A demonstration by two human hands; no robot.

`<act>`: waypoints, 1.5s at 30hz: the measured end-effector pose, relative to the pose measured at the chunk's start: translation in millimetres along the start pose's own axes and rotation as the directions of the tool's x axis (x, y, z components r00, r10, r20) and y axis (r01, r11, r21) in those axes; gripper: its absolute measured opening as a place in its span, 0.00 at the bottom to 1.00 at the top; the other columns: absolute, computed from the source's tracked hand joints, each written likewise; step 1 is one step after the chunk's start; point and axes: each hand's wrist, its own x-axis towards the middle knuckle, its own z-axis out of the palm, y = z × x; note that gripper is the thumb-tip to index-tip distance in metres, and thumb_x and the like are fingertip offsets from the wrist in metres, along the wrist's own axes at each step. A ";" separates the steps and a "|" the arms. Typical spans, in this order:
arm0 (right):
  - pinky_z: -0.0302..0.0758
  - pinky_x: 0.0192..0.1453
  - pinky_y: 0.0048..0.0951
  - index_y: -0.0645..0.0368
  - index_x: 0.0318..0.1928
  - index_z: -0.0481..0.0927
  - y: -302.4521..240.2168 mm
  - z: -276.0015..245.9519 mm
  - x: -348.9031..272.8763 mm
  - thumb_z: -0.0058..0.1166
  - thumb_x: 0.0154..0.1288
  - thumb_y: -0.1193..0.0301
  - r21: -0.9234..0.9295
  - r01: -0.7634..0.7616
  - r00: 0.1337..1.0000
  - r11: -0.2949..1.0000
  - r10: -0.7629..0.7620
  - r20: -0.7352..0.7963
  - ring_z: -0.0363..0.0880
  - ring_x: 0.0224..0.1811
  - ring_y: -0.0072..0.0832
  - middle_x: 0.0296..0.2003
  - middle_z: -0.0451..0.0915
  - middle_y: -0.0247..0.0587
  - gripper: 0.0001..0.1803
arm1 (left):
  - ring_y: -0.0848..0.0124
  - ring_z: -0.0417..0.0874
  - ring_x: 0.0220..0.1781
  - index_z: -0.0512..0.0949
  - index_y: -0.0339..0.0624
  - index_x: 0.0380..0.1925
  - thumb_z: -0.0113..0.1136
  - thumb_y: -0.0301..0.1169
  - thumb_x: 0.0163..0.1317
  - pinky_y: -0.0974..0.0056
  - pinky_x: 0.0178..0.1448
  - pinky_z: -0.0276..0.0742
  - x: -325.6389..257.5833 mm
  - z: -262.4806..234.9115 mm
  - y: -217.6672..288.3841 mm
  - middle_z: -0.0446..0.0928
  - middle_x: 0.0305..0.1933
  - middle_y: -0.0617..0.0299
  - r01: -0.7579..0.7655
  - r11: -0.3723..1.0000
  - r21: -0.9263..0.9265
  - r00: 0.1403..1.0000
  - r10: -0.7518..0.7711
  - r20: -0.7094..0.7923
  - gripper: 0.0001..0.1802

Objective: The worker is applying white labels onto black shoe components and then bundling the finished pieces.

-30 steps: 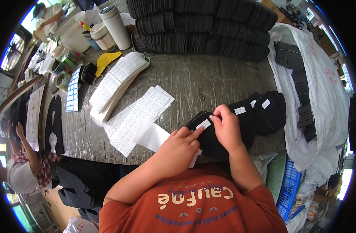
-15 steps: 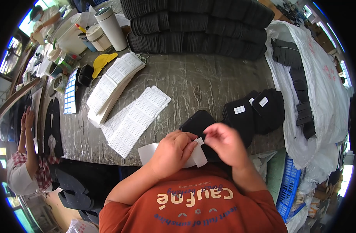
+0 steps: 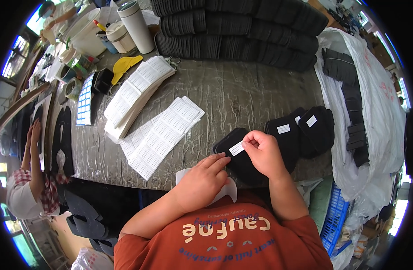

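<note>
A small white printed label (image 3: 236,148) lies at the upper part of a black flat pad (image 3: 242,171) with rounded corners. My right hand (image 3: 264,154) pinches the label's right end between thumb and finger. Just left of it, my left hand (image 3: 203,181) is closed around a white paper strip (image 3: 227,191), whose ends stick out on both sides. The left fingertips reach the pad's left edge. To the right, more black pads (image 3: 278,139) overlap in a pile, and several carry a white label (image 3: 311,121).
Label sheets (image 3: 166,135) lie left of the pads, beside a thick label stack (image 3: 134,96). Tall rows of black pads (image 3: 238,45) stand at the back. A white sack (image 3: 382,108) is at the right, a white flask (image 3: 136,27) at the back left. Another person's hands (image 3: 34,132) are far left.
My right hand has carried the label off the paper strip and onto the black pad. My left hand has shifted slightly right and lower with the strip.
</note>
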 end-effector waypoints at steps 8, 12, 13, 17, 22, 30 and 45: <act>0.75 0.31 0.30 0.65 0.32 0.80 11.3 7.3 3.0 0.58 0.60 0.78 -0.029 0.061 0.997 0.998 -0.062 -0.049 0.81 0.25 0.32 0.24 0.81 0.46 0.02 | 0.48 0.73 0.64 0.75 0.32 0.27 0.64 0.30 0.55 0.52 0.66 0.71 1.3 1.4 -1.3 0.75 0.58 0.43 0.012 1.000 -0.002 1.000 -0.012 0.027 0.11; 0.75 0.31 0.31 0.65 0.31 0.80 12.3 7.8 3.3 0.58 0.59 0.78 -0.075 0.080 0.994 0.994 -0.086 -0.072 0.82 0.26 0.35 0.25 0.81 0.47 0.02 | 0.57 0.76 0.52 0.76 0.35 0.27 0.62 0.32 0.56 0.57 0.58 0.71 9.8 1.2 -1.7 0.74 0.62 0.47 -0.017 0.997 0.079 0.998 0.013 0.061 0.10; 0.75 0.31 0.31 0.65 0.31 0.80 13.9 8.1 3.3 0.58 0.59 0.78 -0.076 0.079 0.994 0.994 -0.085 -0.073 0.82 0.26 0.35 0.25 0.81 0.47 0.02 | 0.61 0.76 0.47 0.76 0.37 0.27 0.60 0.32 0.56 0.59 0.54 0.71 12.9 0.9 -1.0 0.73 0.63 0.48 -0.017 0.994 0.104 0.995 0.007 0.096 0.09; 0.76 0.32 0.34 0.64 0.38 0.79 3.3 10.6 1.2 0.60 0.57 0.79 -0.142 0.052 0.994 0.989 -0.065 -0.087 0.81 0.27 0.39 0.25 0.81 0.46 0.08 | 0.66 0.73 0.41 0.77 0.40 0.26 0.57 0.32 0.54 0.62 0.48 0.70 19.2 4.8 -3.3 0.73 0.65 0.51 -0.062 0.968 0.244 0.991 0.030 0.133 0.07; 0.76 0.36 0.36 0.61 0.44 0.77 12.4 11.5 5.0 0.63 0.56 0.78 -0.390 0.189 0.922 0.901 -0.300 -0.245 0.80 0.33 0.43 0.29 0.79 0.45 0.15 | 0.67 0.73 0.41 0.78 0.41 0.25 0.55 0.31 0.51 0.63 0.47 0.70 29.0 9.4 -4.1 0.73 0.65 0.51 -0.040 0.958 0.284 0.994 0.010 0.107 0.06; 0.73 0.34 0.36 0.61 0.34 0.70 14.9 -3.9 9.7 0.60 0.59 0.80 -0.244 0.152 0.954 0.958 -0.207 -0.219 0.78 0.30 0.46 0.26 0.76 0.49 0.10 | 0.58 0.74 0.55 0.78 0.37 0.28 0.57 0.29 0.55 0.58 0.59 0.71 13.5 3.9 -6.1 0.71 0.67 0.52 0.002 0.988 0.155 0.990 -0.024 0.139 0.06; 0.77 0.46 0.32 0.63 0.48 0.76 47.7 -57.5 -87.9 0.50 0.60 0.84 -0.126 0.081 0.916 0.989 -0.123 -0.381 0.82 0.37 0.35 0.36 0.81 0.46 0.15 | 0.52 0.73 0.60 0.70 0.37 0.58 0.67 0.36 0.54 0.50 0.62 0.68 63.6 30.8 14.8 0.73 0.58 0.48 -0.154 0.982 -0.107 0.985 0.161 0.066 0.33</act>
